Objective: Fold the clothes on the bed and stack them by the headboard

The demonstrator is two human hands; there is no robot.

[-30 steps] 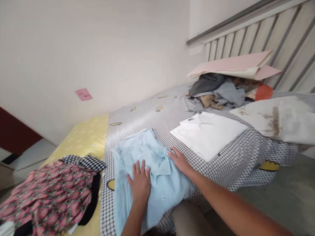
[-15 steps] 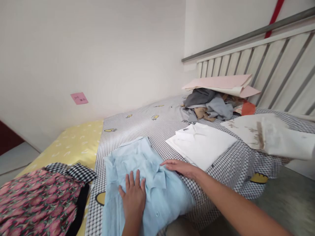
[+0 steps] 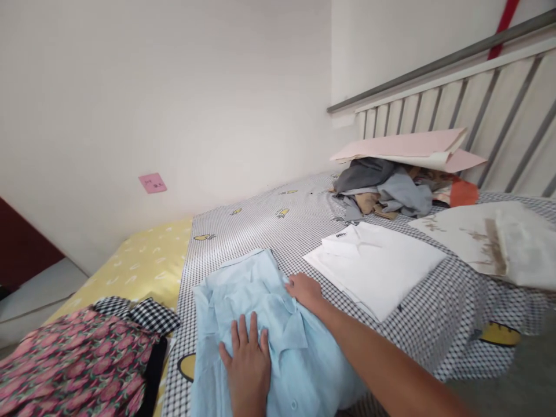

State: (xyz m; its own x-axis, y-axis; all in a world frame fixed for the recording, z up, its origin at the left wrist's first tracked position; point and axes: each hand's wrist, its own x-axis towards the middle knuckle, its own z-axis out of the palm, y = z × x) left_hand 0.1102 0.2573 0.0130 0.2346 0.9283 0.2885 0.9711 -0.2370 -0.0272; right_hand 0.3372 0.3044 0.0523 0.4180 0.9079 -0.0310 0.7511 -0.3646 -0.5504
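Observation:
A light blue shirt (image 3: 282, 315) lies partly folded on the checked bedsheet (image 3: 243, 231). My left hand (image 3: 249, 359) presses flat on the middle of it, fingers spread. At the shirt's right edge, near the collar, my right hand (image 3: 305, 291) has its fingers curled on the fabric; its fingertips are partly hidden. One button shows low on the shirt front. Just right of my right hand lies a folded white shirt (image 3: 382, 263) with a dark neck label.
A pink floral garment (image 3: 82, 365) with black-and-white gingham parts lies at left, partly over the yellow cloth (image 3: 150, 255). Far right, a clothes pile (image 3: 391, 185) sits under a pink sheet (image 3: 403, 145), near a stained white cloth (image 3: 469, 237). A slatted railing (image 3: 456, 104) rises behind.
My right hand has gone from stretched fingers to curled ones on the shirt's right edge. My left hand stays flat on it. The view has shifted slightly left.

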